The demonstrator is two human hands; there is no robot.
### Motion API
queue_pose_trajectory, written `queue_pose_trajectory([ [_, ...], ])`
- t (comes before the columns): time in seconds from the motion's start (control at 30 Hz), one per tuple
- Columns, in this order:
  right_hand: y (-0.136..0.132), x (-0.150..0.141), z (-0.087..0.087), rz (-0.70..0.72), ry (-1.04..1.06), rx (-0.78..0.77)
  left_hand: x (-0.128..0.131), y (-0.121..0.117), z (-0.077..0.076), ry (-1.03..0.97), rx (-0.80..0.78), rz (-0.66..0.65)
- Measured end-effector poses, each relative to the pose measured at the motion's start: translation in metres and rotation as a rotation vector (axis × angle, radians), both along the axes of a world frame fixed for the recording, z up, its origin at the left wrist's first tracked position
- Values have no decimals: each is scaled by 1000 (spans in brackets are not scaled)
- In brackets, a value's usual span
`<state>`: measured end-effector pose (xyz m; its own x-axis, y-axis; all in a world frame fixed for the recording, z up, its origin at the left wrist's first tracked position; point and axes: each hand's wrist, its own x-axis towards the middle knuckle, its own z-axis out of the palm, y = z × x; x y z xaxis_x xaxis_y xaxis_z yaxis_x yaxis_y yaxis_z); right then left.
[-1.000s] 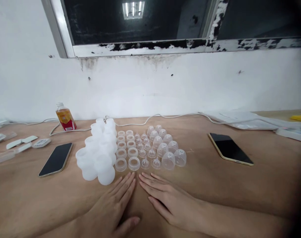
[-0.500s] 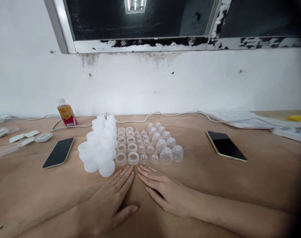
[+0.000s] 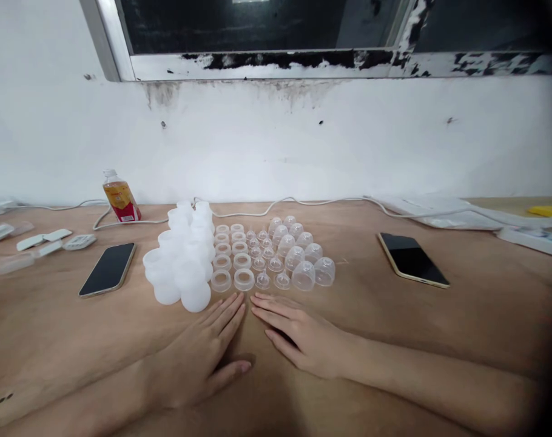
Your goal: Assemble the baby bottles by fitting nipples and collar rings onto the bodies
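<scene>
My left hand (image 3: 205, 349) lies flat on the wooden table (image 3: 349, 400), fingers stretched forward and thumb spread, holding nothing. Opposite it, my right hand (image 3: 298, 334) also rests flat and holds nothing. Just beyond my fingertips stand rows of baby bottle parts. White translucent bottles (image 3: 195, 295) are clustered at the left. Beside them are two columns of collar rings (image 3: 244, 287), then clear bottle nipples (image 3: 282, 280). Clear dome caps (image 3: 304, 277) make up the right side. The nearest rings and nipples are close to my fingertips but apart from them.
A dark phone (image 3: 107, 270) lies on the left and another phone (image 3: 412, 260) on the right. A drink bottle (image 3: 122, 197) stands near the wall, beside a white cable (image 3: 239, 214). Small white packs (image 3: 79, 242) are at far left, with plastic bags (image 3: 421, 209) at back right.
The whole view has shifted slightly, so the table and its items appear a little higher. Both hands stay flat in the same place on the table.
</scene>
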<state>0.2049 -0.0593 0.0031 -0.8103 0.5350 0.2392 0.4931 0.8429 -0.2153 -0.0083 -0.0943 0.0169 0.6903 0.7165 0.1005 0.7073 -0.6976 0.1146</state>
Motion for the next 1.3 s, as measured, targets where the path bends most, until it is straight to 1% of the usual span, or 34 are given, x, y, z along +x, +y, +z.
queue_pose_trajectory([
  [0.2,0,1,-3,10,-6,57,-2,1,2,-3,2,-8],
  [0.33,1,0,1,-5,-4,189,-1,0,-2,-25,47,6],
  [0.4,5,-1,7,-72,-14,298,5,3,-5,-39,123,20],
  [0.47,14,-2,14,-185,-23,407,15,10,-7,-28,243,29],
  [0.53,27,-4,19,-282,-42,465,27,21,-8,42,351,55],
  [0.57,33,-5,21,-307,-58,473,32,28,-9,89,386,77],
  [0.67,49,-8,20,-293,-103,460,45,44,-12,219,449,147],
  [0.77,52,-8,17,-242,-80,456,46,49,-19,251,470,200],
  [0.87,42,-5,16,-173,-3,462,42,42,-22,199,494,210],
  [0.93,31,-2,15,-118,34,426,40,37,-20,178,488,200],
  [1.03,17,-1,10,-78,34,299,39,33,-13,194,410,177],
  [1.1,13,-2,5,-82,9,201,38,33,-11,192,362,186],
  [1.2,13,-4,2,-87,9,92,36,35,-16,71,357,212],
  [1.27,14,-4,2,-85,75,46,34,37,-22,-108,322,209],
  [1.3,15,-4,3,-84,130,26,33,38,-24,-223,278,209],
])
